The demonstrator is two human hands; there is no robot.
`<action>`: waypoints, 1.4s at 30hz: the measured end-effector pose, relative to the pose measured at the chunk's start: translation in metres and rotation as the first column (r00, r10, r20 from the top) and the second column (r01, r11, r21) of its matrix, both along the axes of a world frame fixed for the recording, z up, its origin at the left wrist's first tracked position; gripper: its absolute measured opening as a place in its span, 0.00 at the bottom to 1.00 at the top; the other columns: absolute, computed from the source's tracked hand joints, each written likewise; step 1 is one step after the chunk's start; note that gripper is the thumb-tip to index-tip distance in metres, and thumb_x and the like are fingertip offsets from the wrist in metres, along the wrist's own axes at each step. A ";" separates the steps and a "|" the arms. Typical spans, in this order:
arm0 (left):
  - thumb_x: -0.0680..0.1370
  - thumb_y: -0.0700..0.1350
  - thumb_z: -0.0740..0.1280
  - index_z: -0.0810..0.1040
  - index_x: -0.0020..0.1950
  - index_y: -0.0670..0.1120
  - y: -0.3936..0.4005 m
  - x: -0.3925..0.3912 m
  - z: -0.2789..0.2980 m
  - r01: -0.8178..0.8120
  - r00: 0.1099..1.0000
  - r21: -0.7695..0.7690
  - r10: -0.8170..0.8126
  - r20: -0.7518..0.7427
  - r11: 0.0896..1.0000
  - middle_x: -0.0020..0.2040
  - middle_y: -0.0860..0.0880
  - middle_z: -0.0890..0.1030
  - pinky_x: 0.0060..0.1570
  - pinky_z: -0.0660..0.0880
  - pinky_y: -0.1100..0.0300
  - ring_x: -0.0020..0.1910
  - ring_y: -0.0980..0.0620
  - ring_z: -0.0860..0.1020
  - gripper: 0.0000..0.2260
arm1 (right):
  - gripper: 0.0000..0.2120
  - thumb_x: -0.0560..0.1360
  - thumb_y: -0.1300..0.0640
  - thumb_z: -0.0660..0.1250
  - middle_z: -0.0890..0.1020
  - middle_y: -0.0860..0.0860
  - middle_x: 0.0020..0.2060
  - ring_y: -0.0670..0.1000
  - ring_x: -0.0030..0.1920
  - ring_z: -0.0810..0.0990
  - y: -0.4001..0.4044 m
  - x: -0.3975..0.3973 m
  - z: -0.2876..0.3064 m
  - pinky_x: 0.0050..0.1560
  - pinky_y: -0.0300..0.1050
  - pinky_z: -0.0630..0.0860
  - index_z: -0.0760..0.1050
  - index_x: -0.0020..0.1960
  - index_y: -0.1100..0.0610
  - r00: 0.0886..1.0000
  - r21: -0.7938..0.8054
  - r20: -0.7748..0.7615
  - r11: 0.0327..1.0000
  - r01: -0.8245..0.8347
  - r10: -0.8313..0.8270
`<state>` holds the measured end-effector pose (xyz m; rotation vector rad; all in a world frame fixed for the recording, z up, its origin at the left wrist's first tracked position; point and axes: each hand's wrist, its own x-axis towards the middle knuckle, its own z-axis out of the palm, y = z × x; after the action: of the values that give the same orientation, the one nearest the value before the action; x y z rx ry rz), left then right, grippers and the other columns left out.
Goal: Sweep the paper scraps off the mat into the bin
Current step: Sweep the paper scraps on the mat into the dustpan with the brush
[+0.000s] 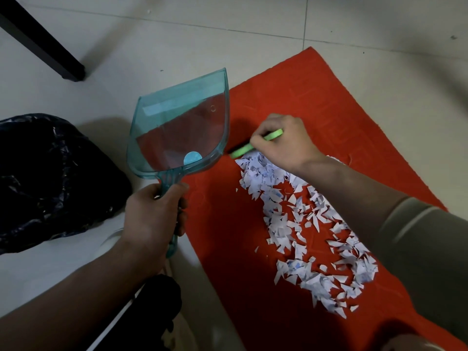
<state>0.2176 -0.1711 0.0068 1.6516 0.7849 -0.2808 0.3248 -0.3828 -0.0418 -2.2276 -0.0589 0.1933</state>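
Head view: left hand (pixel 152 219) gripped the teal dustpan (pixel 179 125) by its handle, raised over the red mat's (pixel 316 97) edge. Right hand (pixel 281 140) clasped a green brush (pixel 253 144) beside the paper scraps (pixel 304 224) on the mat. Black-lined bin (pixel 50 178) stood left.

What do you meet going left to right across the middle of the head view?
Bin with black liner → left hand holding the teal dustpan → green brush gripped by the right hand → paper scraps on the red mat.
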 end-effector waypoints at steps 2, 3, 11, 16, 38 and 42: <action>0.77 0.42 0.68 0.76 0.41 0.40 0.001 0.000 0.000 0.004 1.000 -0.008 -0.004 0.000 1.000 0.27 0.51 0.74 0.25 0.68 0.58 0.26 0.52 0.70 0.08 | 0.08 0.68 0.55 0.68 0.80 0.49 0.34 0.51 0.34 0.77 -0.008 -0.004 0.006 0.35 0.47 0.73 0.82 0.34 0.57 1.000 -0.072 -0.008 0.997 -0.019 0.018; 0.77 0.42 0.68 0.76 0.41 0.40 0.002 0.000 0.000 0.004 1.000 -0.010 -0.004 0.002 1.000 0.27 0.51 0.74 0.25 0.68 0.58 0.26 0.52 0.70 0.08 | 0.09 0.67 0.54 0.68 0.81 0.52 0.32 0.55 0.32 0.77 -0.011 -0.005 0.009 0.33 0.49 0.74 0.80 0.32 0.58 1.000 -0.082 -0.005 0.997 -0.008 0.008; 0.77 0.44 0.69 0.76 0.40 0.41 0.001 -0.001 -0.001 0.000 1.000 -0.007 0.000 -0.004 1.000 0.27 0.50 0.74 0.25 0.68 0.58 0.25 0.52 0.70 0.09 | 0.06 0.68 0.57 0.68 0.81 0.50 0.37 0.49 0.38 0.79 0.004 -0.008 0.014 0.41 0.46 0.75 0.83 0.36 0.55 0.997 0.051 0.069 0.998 0.024 -0.027; 0.77 0.44 0.69 0.77 0.42 0.40 0.000 -0.001 -0.002 0.007 1.000 -0.011 -0.008 -0.017 1.000 0.29 0.49 0.74 0.26 0.68 0.57 0.25 0.53 0.70 0.08 | 0.06 0.70 0.57 0.69 0.81 0.51 0.38 0.51 0.39 0.78 0.001 -0.017 0.005 0.43 0.51 0.76 0.83 0.37 0.56 0.993 0.002 -0.022 0.993 -0.118 0.118; 0.76 0.43 0.69 0.77 0.42 0.41 -0.013 -0.030 -0.008 0.025 1.000 -0.027 -0.024 0.008 0.999 0.27 0.50 0.75 0.24 0.67 0.58 0.25 0.54 0.70 0.07 | 0.06 0.73 0.52 0.68 0.80 0.47 0.53 0.49 0.59 0.69 -0.023 -0.075 -0.004 0.63 0.44 0.65 0.84 0.45 0.49 0.966 -0.138 -0.054 0.957 -0.257 0.251; 0.77 0.43 0.68 0.76 0.41 0.42 -0.013 -0.035 -0.007 0.047 0.999 -0.018 -0.047 0.012 0.999 0.28 0.50 0.75 0.23 0.68 0.60 0.24 0.54 0.70 0.07 | 0.09 0.71 0.50 0.65 0.77 0.45 0.56 0.49 0.58 0.67 -0.030 -0.080 0.008 0.63 0.47 0.66 0.85 0.43 0.49 0.982 -0.164 -0.074 0.969 -0.183 0.173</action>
<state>0.1823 -0.1839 -0.0007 1.6551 0.7335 -0.3099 0.2452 -0.4131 -0.0339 -2.3859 -0.2188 0.3749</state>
